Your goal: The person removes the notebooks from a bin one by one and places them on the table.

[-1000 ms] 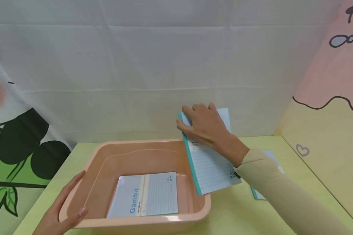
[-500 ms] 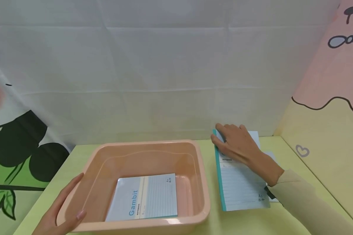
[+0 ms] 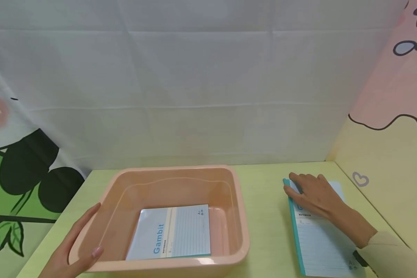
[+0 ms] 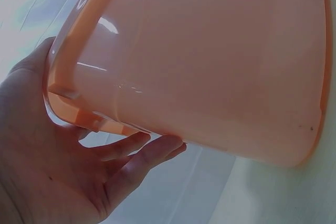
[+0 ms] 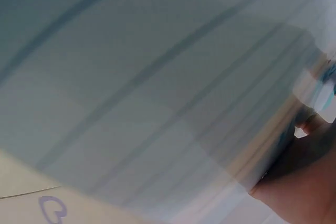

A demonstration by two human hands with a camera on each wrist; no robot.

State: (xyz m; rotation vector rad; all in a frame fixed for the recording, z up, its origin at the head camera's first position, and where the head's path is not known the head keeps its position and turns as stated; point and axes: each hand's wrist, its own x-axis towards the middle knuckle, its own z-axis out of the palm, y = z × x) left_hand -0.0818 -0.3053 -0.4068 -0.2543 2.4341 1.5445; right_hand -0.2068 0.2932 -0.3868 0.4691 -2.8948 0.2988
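Observation:
My left hand (image 3: 69, 247) holds the near left corner of a peach plastic basin (image 3: 246, 239). In the left wrist view several fingers lie against the basin's outer wall (image 4: 220, 66), below its rim. Inside the basin lies a pale blue notebook (image 3: 191, 231) marked "Gambit", turned sideways. To the right of the basin, my right hand (image 3: 316, 195) grips the top part of another notebook (image 3: 319, 245) with a teal spine, low over the table. Ruled lines of this notebook (image 5: 147, 87) fill the right wrist view, blurred. The notebook seen earlier beneath it is hidden.
The light green table (image 3: 264, 216) runs back to a white cloth wall (image 3: 194, 96). A yellow and pink printed panel (image 3: 389, 173) borders the right side. A printed cloth (image 3: 24, 181) hangs at the left.
My right hand has carried the teal-spined notebook from above the basin's right rim rightward and down, covering the other notebook there. My left hand stays on the basin.

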